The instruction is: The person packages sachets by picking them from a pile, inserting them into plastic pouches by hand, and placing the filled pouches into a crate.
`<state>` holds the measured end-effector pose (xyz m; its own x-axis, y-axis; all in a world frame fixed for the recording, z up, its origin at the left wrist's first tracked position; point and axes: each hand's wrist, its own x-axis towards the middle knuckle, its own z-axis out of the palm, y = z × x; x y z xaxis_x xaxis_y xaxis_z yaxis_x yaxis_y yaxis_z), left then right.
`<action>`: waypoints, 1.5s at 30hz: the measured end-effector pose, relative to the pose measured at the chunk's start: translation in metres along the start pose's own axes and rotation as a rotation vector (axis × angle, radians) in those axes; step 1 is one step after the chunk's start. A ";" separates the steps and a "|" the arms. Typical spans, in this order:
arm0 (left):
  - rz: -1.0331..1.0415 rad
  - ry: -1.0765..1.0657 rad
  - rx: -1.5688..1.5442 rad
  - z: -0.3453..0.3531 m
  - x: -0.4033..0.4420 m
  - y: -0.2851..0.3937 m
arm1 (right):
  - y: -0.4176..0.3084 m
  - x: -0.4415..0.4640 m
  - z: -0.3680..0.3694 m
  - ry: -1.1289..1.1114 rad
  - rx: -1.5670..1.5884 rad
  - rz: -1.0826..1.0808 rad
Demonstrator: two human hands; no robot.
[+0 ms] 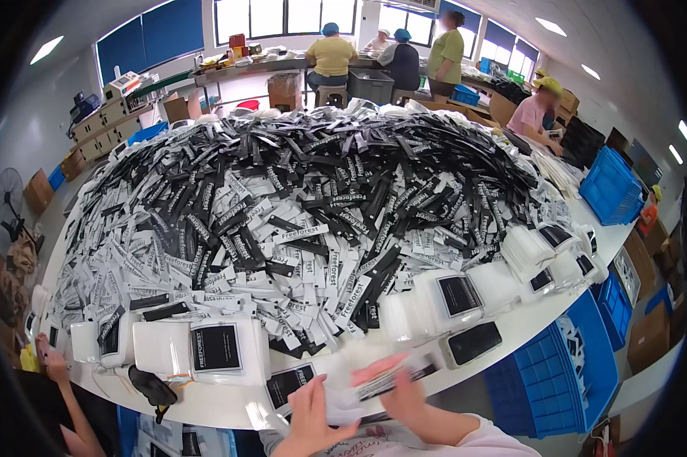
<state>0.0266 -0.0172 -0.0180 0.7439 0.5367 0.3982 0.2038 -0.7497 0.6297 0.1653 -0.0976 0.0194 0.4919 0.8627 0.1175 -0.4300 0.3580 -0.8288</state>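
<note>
The black-and-white packet [379, 386] is in the right hand [406, 400] near the table [223, 394] edge, and it could slip or bend if the fingers pinch too little or it bumps the white bag [344, 408]. It lies slanted, its long side running from the left hand [310, 417] out toward the flat black thing [474, 343]; it's too blurry to tell if the left hand grips the bag.

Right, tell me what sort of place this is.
Probably a packing workshop: a heap of black and white packets covers much of a white table, a large blue crate stands beside it, and a capped person sits at a bench beyond.
</note>
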 end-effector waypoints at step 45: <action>-0.640 0.074 -1.039 -0.013 -0.006 -0.016 | 0.014 0.010 -0.007 -0.210 -0.643 0.184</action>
<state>0.0108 -0.0036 -0.0218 0.6510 0.7413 -0.1634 -0.1105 0.3055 0.9458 0.1700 -0.0863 0.0051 0.2700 0.9628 -0.0060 0.0724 -0.0265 -0.9970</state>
